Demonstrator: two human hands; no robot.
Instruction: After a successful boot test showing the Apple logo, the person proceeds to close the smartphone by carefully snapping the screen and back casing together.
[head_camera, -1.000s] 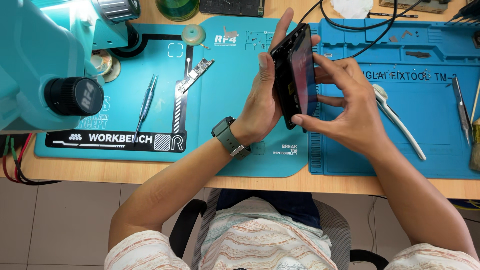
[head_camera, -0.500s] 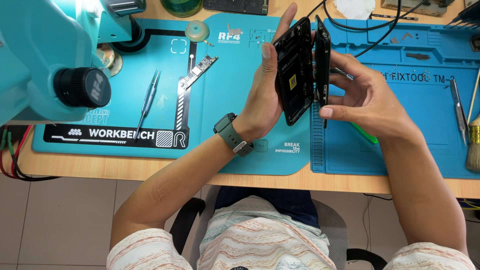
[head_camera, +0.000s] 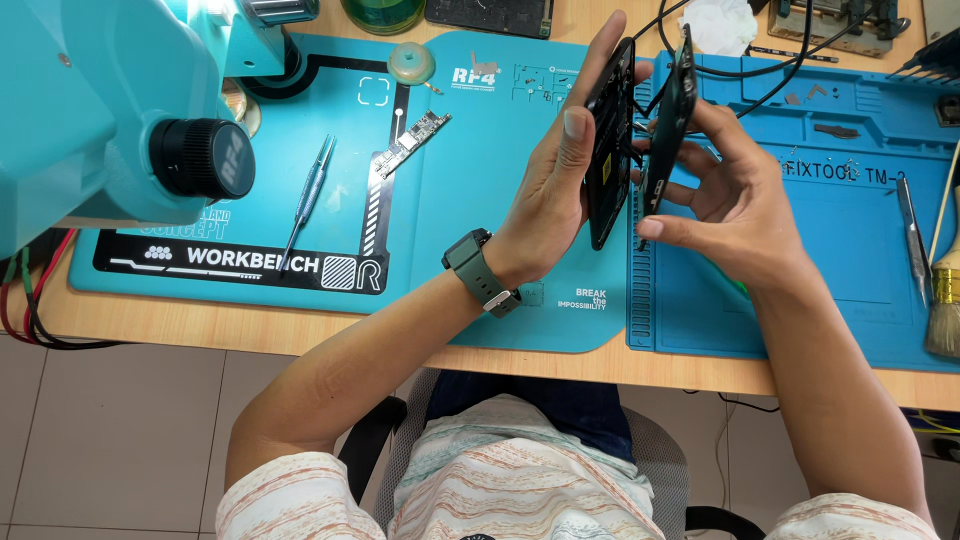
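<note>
A black phone is split into two flat halves held upright above the mats. My left hand (head_camera: 555, 195), with a dark watch on its wrist, grips the phone body (head_camera: 608, 140) from the left. My right hand (head_camera: 730, 200) holds the second black half, the screen panel (head_camera: 668, 120), by its edge, a small gap away from the body. Thin flex cables seem to bridge the gap near the top. A small circuit board (head_camera: 412, 142) lies on the teal mat to the left.
A teal microscope (head_camera: 110, 110) hangs over the left of the teal work mat (head_camera: 480, 290). A screwdriver (head_camera: 308, 200) lies on it. The blue mat (head_camera: 840, 260) on the right carries tweezers (head_camera: 912, 235), a brush (head_camera: 944, 290), black cables and small parts. The wooden desk edge runs along the front.
The phone was one closed piece between both hands. My right hand has swung the screen panel away from the body, and the gap has widened; both hands sit slightly higher.
</note>
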